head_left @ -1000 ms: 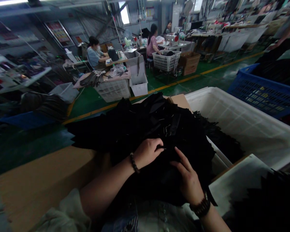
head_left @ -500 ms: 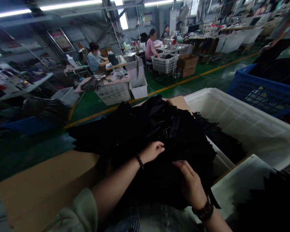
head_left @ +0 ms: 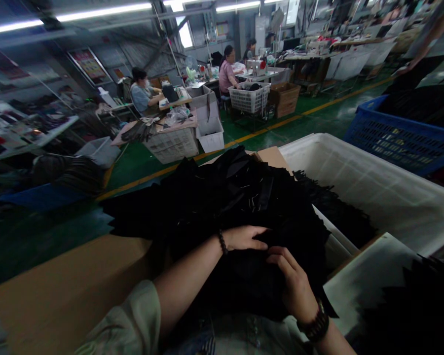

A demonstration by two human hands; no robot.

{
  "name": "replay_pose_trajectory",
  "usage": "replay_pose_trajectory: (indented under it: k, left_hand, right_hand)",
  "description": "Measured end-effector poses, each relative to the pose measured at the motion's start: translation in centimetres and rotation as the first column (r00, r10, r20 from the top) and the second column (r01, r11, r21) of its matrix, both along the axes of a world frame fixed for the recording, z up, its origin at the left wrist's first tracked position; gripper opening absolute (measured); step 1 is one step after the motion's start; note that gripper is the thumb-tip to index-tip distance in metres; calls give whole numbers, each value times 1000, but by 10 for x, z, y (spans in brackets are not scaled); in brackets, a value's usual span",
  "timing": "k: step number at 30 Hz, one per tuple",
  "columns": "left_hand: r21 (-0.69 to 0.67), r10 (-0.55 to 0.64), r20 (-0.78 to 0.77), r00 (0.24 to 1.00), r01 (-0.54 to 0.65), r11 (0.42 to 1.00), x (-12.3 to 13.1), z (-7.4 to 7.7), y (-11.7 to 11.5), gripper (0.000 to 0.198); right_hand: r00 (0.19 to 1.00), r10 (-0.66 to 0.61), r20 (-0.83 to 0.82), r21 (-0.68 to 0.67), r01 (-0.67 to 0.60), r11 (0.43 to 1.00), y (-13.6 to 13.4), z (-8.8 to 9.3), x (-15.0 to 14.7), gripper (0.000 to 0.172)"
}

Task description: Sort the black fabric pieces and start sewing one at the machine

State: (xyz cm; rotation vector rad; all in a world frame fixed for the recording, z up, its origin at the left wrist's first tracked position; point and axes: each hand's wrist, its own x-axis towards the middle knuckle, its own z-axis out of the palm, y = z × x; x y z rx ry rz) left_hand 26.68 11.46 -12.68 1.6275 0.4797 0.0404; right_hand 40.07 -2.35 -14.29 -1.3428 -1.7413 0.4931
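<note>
A heap of black fabric pieces (head_left: 225, 197) lies in front of me on a brown cardboard surface (head_left: 70, 286). My left hand (head_left: 244, 237) rests on top of the heap, fingers stretched flat and pointing right. My right hand (head_left: 294, 281) is curled just below it, its fingertips pinching the black cloth near the left hand's fingers. Both wrists wear bead bracelets.
A large white bin (head_left: 373, 187) with black pieces (head_left: 336, 207) stands to the right, a blue crate (head_left: 399, 138) behind it. A white board (head_left: 366, 276) lies at lower right. Across the green floor (head_left: 311, 118), people sit at sewing tables beside white baskets (head_left: 249, 96) and a cardboard box (head_left: 286, 96).
My left hand has gone from a closed pinch to lying flat and has slid right. My right hand has curled and closed on the cloth beside it.
</note>
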Motion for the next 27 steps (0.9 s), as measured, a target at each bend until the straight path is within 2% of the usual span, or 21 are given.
replay_pose_trajectory:
  k: [1,3,6,8,11,12,13,14,16,17,18,19,20,21,22,23,25,27]
  left_hand:
    - [-41,-11,6,1000,12,999,1,1,0,43]
    - [-49,37,-48,998,-39,998,1,3,2,43]
    - [144,180,-198,964,-153,978,-5,14,3,40]
    - [348,292,-258,921,-193,917,-12,30,-1,30]
    - [622,397,-174,901,-212,754,-19,61,-16,16]
    - [674,376,-134,917,-194,713,-20,71,-22,14]
    - [699,323,-109,940,-159,698,-20,80,-29,14]
    - [694,245,-97,965,-111,711,-20,86,-34,14]
    - [613,94,-74,993,-29,789,-19,89,-38,13]
    - [561,89,-53,995,-44,827,-18,86,-37,12]
    - [526,154,-35,987,-113,843,-18,79,-32,14]
    - [523,271,-23,962,-220,824,-18,69,-25,19]
    - [556,422,-18,906,-342,758,-18,57,-17,25]
    - [630,541,-19,841,-410,660,-19,45,-9,25]
    - [705,598,-33,801,-405,582,-20,32,-1,21]
    - [762,619,-78,782,-354,543,-20,21,7,21]
    - [810,618,-167,768,-251,530,-22,3,17,31]
    - [811,618,-214,757,-215,544,-22,-7,21,31]
  right_hand:
    - [1000,0,0,4,0,1000,0,0,1,35]
    - [1000,1,0,9,-1,1000,-1,1,2,34]
    - [1000,-21,23,17,21,1000,-4,3,4,30]
    - [998,-48,49,29,47,998,-4,5,3,27]
    - [996,-55,74,57,51,997,1,10,1,26]
    - [996,-52,78,67,47,997,3,12,1,27]
    - [996,-45,78,77,39,996,5,14,0,27]
    - [997,-32,76,88,25,996,7,15,0,26]
    - [998,-8,68,104,0,995,9,16,0,22]
    - [998,-3,65,110,-4,994,9,15,0,22]
    - [998,-5,63,114,-2,993,9,14,0,23]
    - [998,-19,60,118,11,993,7,12,1,25]
    - [997,-42,57,127,35,991,5,10,1,29]
    - [996,-70,54,147,62,987,4,8,2,34]
    - [994,-99,51,168,89,982,2,6,2,40]
    - [991,-127,47,182,116,976,1,4,2,47]
    - [988,-144,54,177,132,975,-1,3,3,59]
    - [994,-84,76,137,73,988,0,5,3,59]
